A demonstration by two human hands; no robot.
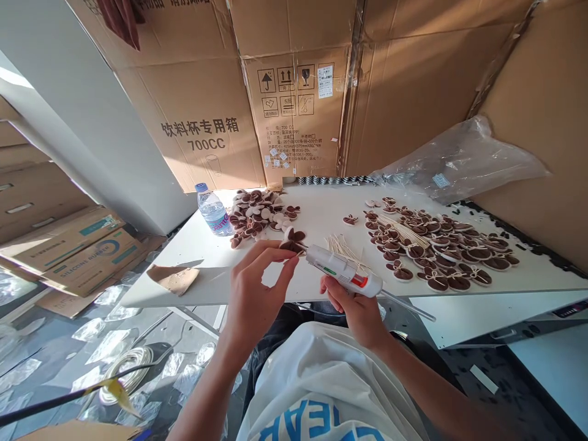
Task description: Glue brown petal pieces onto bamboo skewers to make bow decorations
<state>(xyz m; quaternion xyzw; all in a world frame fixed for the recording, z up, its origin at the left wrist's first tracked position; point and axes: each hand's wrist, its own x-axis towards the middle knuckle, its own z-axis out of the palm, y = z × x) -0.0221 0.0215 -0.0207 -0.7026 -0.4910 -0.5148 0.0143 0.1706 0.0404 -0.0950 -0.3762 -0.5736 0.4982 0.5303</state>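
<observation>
My left hand [257, 288] pinches a small brown and white folded piece [292, 240] just above the near edge of the white table [321, 214]. My right hand [356, 306] grips a white hot glue gun [344, 271], whose nozzle points left and touches the piece. A pile of loose brown and white pieces [260, 214] lies beyond my left hand. A bundle of thin pale sticks [342, 248] lies just behind the gun. To the right is a spread of brown bow-shaped pieces [436, 248].
A water bottle [212, 210] stands at the table's left. Large cardboard boxes [257, 104] wall in the back and right. A clear plastic bag [459, 159] lies at the back right. A cardboard scrap [174, 278] sits at the near left edge. Plastic wrappers litter the floor [92, 343].
</observation>
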